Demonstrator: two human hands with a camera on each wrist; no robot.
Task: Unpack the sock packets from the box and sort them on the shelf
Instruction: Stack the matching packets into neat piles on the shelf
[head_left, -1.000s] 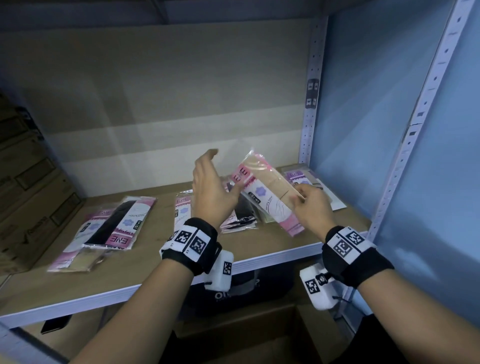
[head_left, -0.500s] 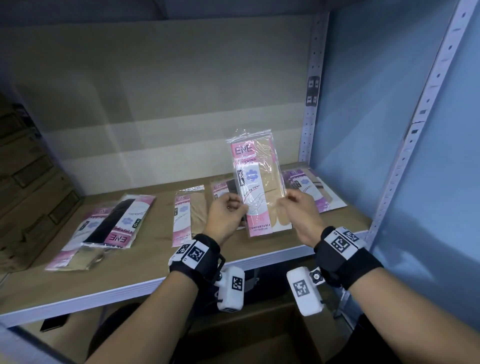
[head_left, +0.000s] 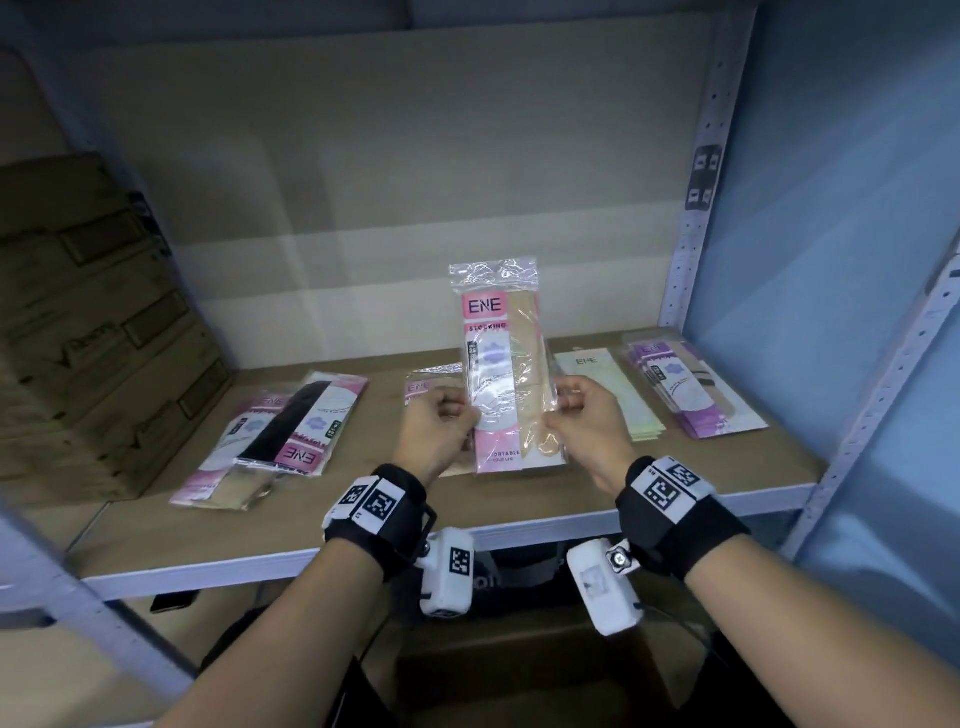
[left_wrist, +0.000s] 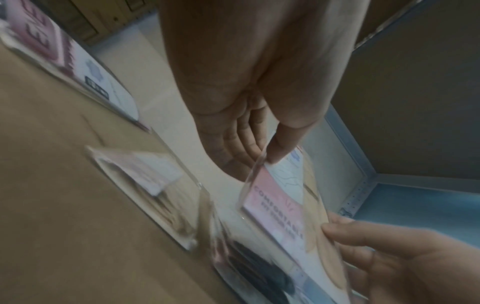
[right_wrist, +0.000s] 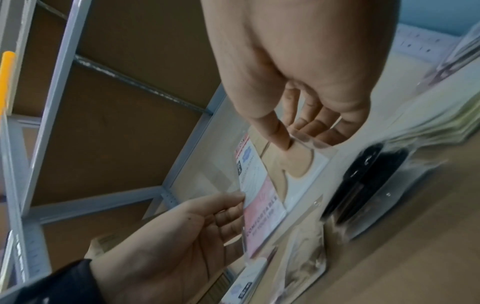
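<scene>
I hold one beige sock packet (head_left: 506, 364) with a pink ENE label upright above the shelf board (head_left: 519, 499), front facing me. My left hand (head_left: 441, 426) pinches its left edge and my right hand (head_left: 582, 415) pinches its right edge. In the left wrist view the thumb and fingers of the left hand (left_wrist: 262, 158) close on the packet (left_wrist: 283, 197). The right wrist view shows my right hand (right_wrist: 293, 139) pinching the packet (right_wrist: 275, 176) near the beige sock. The box (head_left: 519, 670) sits in shadow below the shelf.
Packets lie sorted on the shelf: a black and beige pile (head_left: 280, 436) at left, a beige packet (head_left: 426, 387) behind my left hand, pale packets (head_left: 613, 389) and a purple pile (head_left: 685, 384) at right. Brown cartons (head_left: 88, 332) stand at far left. A shelf upright (head_left: 701, 182) rises at right.
The packet went from tilted in my right hand alone to upright and facing me. My left hand came in and took its left edge. Both hands now hold it steady.
</scene>
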